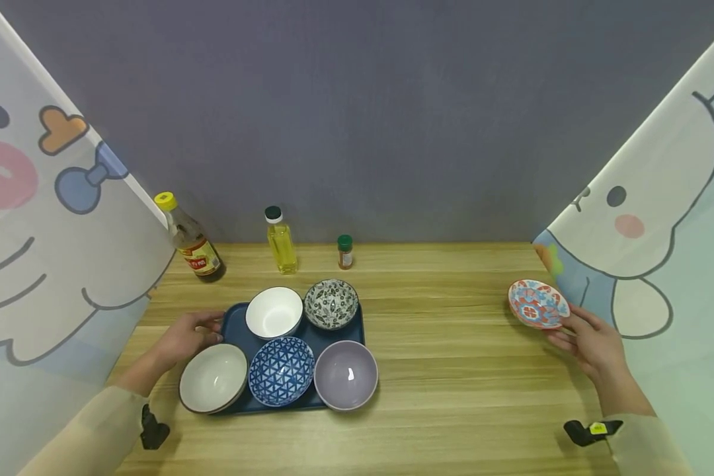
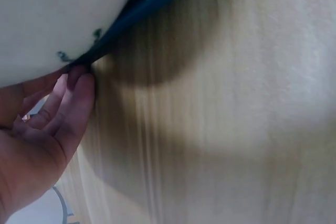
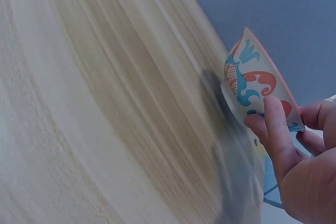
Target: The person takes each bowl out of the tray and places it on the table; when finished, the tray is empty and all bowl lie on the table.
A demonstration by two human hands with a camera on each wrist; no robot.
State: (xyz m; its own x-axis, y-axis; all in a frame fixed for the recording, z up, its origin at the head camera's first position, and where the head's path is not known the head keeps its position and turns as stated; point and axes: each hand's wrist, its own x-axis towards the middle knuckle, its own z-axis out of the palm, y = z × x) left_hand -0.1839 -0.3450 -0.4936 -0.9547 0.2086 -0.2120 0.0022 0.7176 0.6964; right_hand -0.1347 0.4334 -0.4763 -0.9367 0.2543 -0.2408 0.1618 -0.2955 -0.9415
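Observation:
At the right of the head view, my right hand (image 1: 595, 345) holds a small bowl (image 1: 537, 304) with a red, white and blue pattern by its near rim. In the right wrist view the bowl (image 3: 257, 80) tilts over the table, thumb at the rim and fingers under its outer wall. On the left, my left hand (image 1: 186, 340) grips the left edge of a dark blue tray (image 1: 233, 325). The left wrist view has the fingertips at the tray's edge, beneath a cream bowl (image 2: 52, 14).
On the tray stand a white bowl (image 1: 275, 313), a black-and-white patterned bowl (image 1: 331, 304), a blue patterned bowl (image 1: 281, 371) and a lilac bowl (image 1: 346, 375). Behind are a dark sauce bottle (image 1: 198, 248), an oil bottle (image 1: 282, 246) and a green-capped spice jar (image 1: 345, 252).

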